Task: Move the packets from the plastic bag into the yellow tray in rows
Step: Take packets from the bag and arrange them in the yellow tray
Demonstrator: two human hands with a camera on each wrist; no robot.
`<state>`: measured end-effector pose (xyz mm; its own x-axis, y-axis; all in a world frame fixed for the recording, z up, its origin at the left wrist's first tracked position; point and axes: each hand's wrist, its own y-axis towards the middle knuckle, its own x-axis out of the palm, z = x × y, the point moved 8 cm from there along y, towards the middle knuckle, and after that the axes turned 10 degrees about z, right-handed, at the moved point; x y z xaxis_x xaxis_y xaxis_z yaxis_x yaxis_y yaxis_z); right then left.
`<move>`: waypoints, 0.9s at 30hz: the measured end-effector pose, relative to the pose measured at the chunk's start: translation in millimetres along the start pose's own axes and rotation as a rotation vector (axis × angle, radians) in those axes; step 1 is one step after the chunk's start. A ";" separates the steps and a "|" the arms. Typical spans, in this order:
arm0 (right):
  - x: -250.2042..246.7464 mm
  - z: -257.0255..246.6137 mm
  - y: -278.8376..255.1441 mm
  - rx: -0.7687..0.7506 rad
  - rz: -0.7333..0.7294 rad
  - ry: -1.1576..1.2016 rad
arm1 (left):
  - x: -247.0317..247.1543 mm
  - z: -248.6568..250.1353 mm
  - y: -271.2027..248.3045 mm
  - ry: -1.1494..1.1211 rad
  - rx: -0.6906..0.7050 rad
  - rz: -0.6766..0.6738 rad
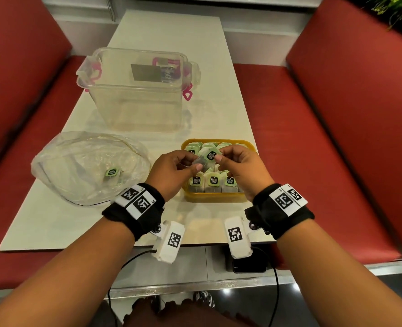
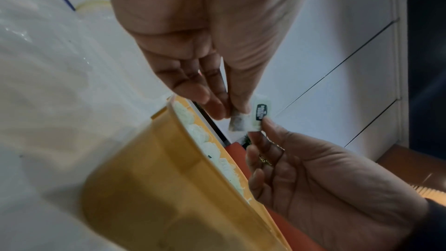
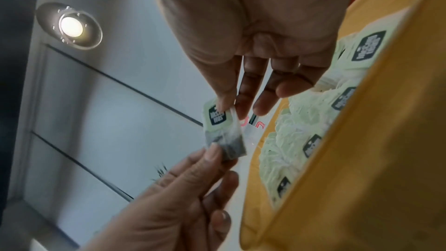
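Red bench seats flank a pale tabletop in the head view. On it, at the left, lies a crumpled clear plastic bag with one packet inside, its green label facing up. Behind the bag stands a clear lidded box with pink clasps. At the right sits the yellow tray, already holding rows of packets that stand upright with labels toward the person. Above the tray, the left hand and right hand meet and share a single held packet; the left thumb and fingers pinch its lower pouch end, while the right fingers pinch the labelled top

Seen from the left wrist, the left hand reaches down with its fingers pressed together on the held packet, which hangs just above the tray's far rim. The right hand comes up from below, one fingertip touching the label's edge

Seen from the right wrist, the right hand pinches the green label of the held packet between thumb and forefinger, its other fingers loosely extended. The left hand grips the dark pouch end from below. Beside them the tray shows its packets packed closely, and a round ceiling lamp glows above
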<state>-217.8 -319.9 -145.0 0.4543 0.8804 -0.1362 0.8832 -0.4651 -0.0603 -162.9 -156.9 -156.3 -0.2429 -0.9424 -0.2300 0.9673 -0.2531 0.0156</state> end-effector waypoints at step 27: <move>43.3 28.7 13.6 -0.094 -0.201 -0.697 | -12.6 -36.9 -10.2 0.214 -0.149 0.037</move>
<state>-189.5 -290.7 -180.1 0.1310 0.6696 -0.7311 0.9622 -0.2635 -0.0689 -167.0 -134.3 -189.4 -0.2019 -0.8786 -0.4329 0.9791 -0.1697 -0.1122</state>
